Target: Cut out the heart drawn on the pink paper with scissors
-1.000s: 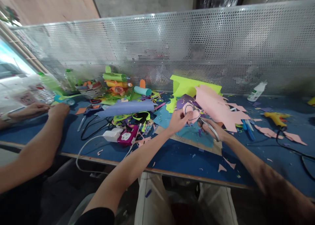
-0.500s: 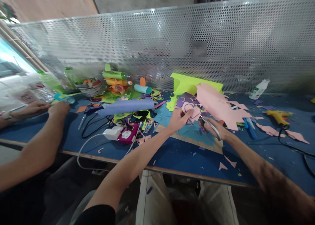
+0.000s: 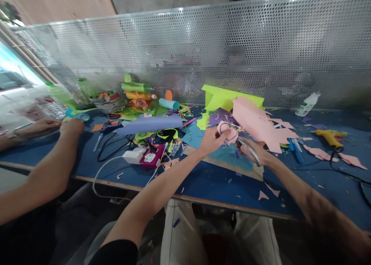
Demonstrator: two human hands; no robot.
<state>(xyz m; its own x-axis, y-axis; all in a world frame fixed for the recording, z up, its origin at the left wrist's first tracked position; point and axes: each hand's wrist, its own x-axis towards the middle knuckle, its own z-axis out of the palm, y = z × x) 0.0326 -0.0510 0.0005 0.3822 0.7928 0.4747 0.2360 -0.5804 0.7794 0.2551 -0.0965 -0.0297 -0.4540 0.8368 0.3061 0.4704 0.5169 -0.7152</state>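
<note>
Between its thumb and fingers, my left hand (image 3: 213,140) pinches a small pink paper piece (image 3: 228,132) that bears a dark drawn curved outline. Just right of it, my right hand (image 3: 252,151) has its fingers in the handles of metal scissors (image 3: 255,157). The scissor blades point toward the pink piece and are partly hidden beside it. Both hands are above a blue sheet (image 3: 232,157) lying on brown board. A large pink paper sheet (image 3: 255,120) lies behind my right hand, in front of a yellow-green sheet (image 3: 220,99).
At the left, another person's hands (image 3: 71,126) work over the blue table. A magenta socket block (image 3: 151,157) with a white adapter (image 3: 134,155) and cables sits left of my arm. Further right are a yellow glue gun (image 3: 329,137) and a white bottle (image 3: 307,104). A perforated metal panel (image 3: 185,52) runs behind.
The pink piece has turned and tilted in my left hand, so less of its drawn heart outline shows. Both hands stay in nearly the same place.
</note>
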